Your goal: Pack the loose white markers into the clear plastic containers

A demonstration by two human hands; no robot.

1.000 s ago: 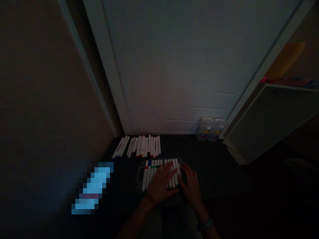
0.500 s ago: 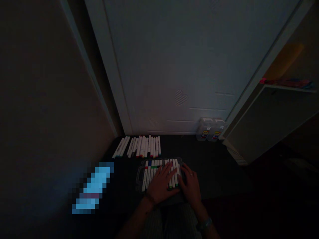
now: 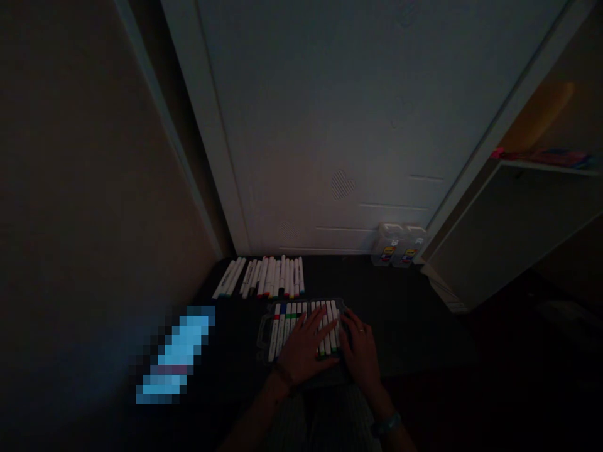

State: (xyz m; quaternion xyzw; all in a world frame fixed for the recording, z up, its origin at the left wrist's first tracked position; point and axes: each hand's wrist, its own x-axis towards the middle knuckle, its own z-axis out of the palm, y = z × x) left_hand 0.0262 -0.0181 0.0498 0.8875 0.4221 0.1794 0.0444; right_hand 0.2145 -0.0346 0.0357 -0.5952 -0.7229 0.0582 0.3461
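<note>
A clear plastic marker case [image 3: 262, 334] lies flat on the dark table, its handle toward the left. White markers [image 3: 275, 333] with coloured bands fill it in a side-by-side row. Spread across the middle of that row, my left hand [image 3: 306, 342] rests with its fingers extended and hides several markers. My right hand [image 3: 362, 348] lies at the case's right edge, fingers apart and slightly bent, touching the rim or the last marker; I cannot tell which. Behind the case, more white markers [image 3: 268, 276] lie loose in a row.
Two clear cases with labels [image 3: 396, 245] stand upright at the back right against a white door panel [image 3: 330, 144]. A pixelated bright blue patch [image 3: 181, 351] is at the left. To the right, a shelf [image 3: 546, 164] holds colourful items. The dark table [image 3: 414, 320] reaches right of my hands.
My right hand has shifted very slightly at the case's edge. My left hand stays over the markers, and the loose row is unchanged.
</note>
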